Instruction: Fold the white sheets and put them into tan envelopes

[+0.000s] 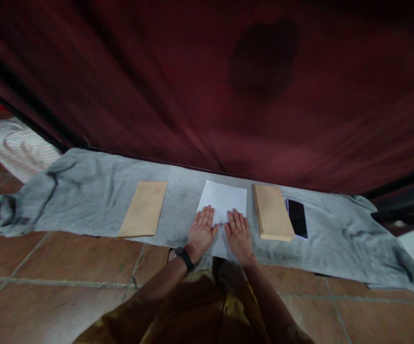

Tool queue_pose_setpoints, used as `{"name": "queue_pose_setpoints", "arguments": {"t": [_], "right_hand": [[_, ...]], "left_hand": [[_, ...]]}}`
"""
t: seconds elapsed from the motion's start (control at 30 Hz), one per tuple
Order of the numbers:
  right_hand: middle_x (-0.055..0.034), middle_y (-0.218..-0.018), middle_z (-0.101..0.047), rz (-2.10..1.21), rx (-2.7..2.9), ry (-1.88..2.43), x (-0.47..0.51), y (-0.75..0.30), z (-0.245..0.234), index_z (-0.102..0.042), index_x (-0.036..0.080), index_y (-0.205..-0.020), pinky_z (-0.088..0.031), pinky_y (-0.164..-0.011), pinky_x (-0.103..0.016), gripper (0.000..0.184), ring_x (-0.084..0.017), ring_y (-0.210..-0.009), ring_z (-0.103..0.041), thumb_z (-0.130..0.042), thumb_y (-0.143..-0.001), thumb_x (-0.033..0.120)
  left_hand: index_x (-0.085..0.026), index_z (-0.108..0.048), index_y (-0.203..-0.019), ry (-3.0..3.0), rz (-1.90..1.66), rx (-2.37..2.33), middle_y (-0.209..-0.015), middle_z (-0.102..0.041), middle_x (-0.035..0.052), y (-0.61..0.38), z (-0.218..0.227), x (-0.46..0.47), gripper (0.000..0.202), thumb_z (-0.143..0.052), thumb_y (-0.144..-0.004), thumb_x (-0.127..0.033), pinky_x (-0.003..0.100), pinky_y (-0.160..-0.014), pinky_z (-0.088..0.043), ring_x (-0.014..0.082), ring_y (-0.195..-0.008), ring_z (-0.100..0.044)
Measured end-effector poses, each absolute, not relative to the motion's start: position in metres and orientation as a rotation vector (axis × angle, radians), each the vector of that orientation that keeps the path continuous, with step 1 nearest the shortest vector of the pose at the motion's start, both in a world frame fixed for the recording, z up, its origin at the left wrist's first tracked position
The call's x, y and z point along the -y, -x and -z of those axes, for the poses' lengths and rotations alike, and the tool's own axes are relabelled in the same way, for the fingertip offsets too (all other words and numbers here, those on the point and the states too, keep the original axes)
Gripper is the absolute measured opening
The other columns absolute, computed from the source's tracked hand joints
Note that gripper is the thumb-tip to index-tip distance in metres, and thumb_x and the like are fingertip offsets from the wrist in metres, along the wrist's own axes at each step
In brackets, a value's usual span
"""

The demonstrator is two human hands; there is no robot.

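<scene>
A white sheet of paper (224,195) lies on the grey cloth in front of me. My left hand (200,231) rests flat on its left side, fingers stretched out and pointing away. On its right side my right hand (239,234) also lies flat with the fingers spread. The two thumbs nearly meet over the middle of the paper. Part of the sheet is hidden under both hands. To the right stands a stack of brown envelopes (273,212), close to my right hand. Farther left is another brown envelope (145,208), apart from my left hand.
A smartphone (297,219) lies just right of the stack. The grey cloth (85,191) covers a long narrow surface. Behind it hangs a dark red curtain (192,95). A striped cloth (24,148) is at the far left, and floor tiles (85,260) show below.
</scene>
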State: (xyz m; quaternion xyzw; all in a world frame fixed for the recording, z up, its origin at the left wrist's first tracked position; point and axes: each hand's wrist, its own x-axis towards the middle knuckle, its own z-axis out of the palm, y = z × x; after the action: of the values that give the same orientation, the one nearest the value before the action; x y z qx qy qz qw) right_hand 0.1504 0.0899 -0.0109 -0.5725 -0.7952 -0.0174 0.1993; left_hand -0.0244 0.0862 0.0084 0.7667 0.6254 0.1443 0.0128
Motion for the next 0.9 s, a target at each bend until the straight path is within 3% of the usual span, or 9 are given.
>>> {"name": "queue_pose_setpoints", "arguments": {"t": [0.3, 0.47, 0.67, 0.9], "right_hand": [[-0.0151, -0.164, -0.035, -0.027, 2.228, 1.627, -0.092, -0.154, 0.017, -0.038, 0.015, -0.157, -0.028, -0.120, -0.054, 0.055, -0.032, -0.149, -0.033, -0.032, -0.107, 0.037], [-0.0149, -0.163, -0.036, -0.029, 2.219, 1.641, -0.090, -0.153, 0.017, -0.038, 0.015, -0.157, -0.028, -0.120, -0.054, 0.055, -0.032, -0.149, -0.034, -0.030, -0.107, 0.038], [-0.0153, -0.161, -0.039, -0.016, 2.215, 1.658, -0.091, -0.150, 0.013, -0.042, 0.013, -0.155, -0.028, -0.121, -0.052, 0.055, -0.031, -0.149, -0.034, -0.034, -0.107, 0.039], [-0.0146, -0.161, -0.041, -0.014, 2.204, 1.648, -0.091, -0.151, 0.015, -0.043, 0.015, -0.154, -0.028, -0.121, -0.051, 0.053, -0.029, -0.149, -0.035, -0.035, -0.106, 0.036]], "left_hand": [[-0.005, -0.040, -0.153, -2.415, -0.293, -2.042, -0.162, -0.036, 0.0189, 0.072, -0.026, -0.071, 0.067, -0.042, -0.101, -0.048, 0.057, -0.127, -0.019, 0.0336, -0.154, -0.027], [-0.009, -0.034, -0.157, -2.675, -0.265, -1.832, -0.168, -0.027, 0.0120, 0.053, -0.035, -0.082, 0.059, -0.035, -0.098, -0.016, 0.053, -0.130, -0.017, 0.0265, -0.158, -0.012], [-0.016, -0.055, -0.144, -2.758, -0.287, -1.626, -0.162, -0.042, 0.0085, 0.035, -0.034, -0.101, 0.058, -0.035, -0.090, -0.006, 0.049, -0.130, -0.021, 0.0223, -0.156, -0.021], [-0.022, -0.057, -0.140, -2.576, -0.448, -1.539, -0.158, -0.048, 0.0080, 0.040, -0.030, -0.106, 0.060, -0.039, -0.086, -0.005, 0.049, -0.129, -0.020, 0.0200, -0.155, -0.025]]}}
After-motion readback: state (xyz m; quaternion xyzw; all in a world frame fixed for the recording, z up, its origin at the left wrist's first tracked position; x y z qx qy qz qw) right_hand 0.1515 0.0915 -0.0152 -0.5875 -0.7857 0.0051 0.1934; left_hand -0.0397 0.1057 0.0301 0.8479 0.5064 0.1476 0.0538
